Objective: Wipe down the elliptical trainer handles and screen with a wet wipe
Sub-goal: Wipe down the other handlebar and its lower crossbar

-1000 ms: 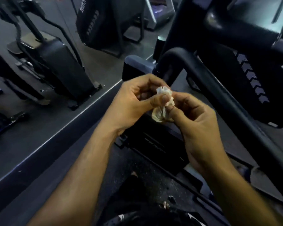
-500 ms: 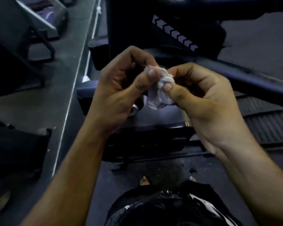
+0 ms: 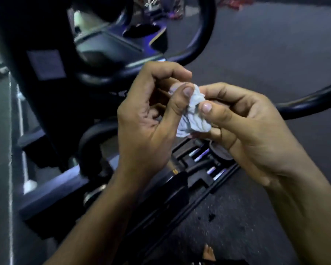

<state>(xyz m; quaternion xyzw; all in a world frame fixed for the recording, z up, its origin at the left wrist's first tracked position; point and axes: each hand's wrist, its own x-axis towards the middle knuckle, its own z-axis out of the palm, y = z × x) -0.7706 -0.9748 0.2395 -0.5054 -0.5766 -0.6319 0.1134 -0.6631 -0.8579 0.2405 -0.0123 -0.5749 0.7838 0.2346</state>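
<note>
1. Swung toward the machine since half a second ago; still pinched chest-high: crumpled white wet wipe (image 3: 194, 115), between left hand (image 3: 151, 119) and right hand (image 3: 252, 131), thumbs clamped on it.
2. Tease open flat before wiping.
3. Beyond: curved black handle bar (image 3: 203, 44), untouched.

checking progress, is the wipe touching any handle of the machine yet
No, the crumpled wet wipe is pinched between the left hand and right hand, held clear of the handle.
</note>
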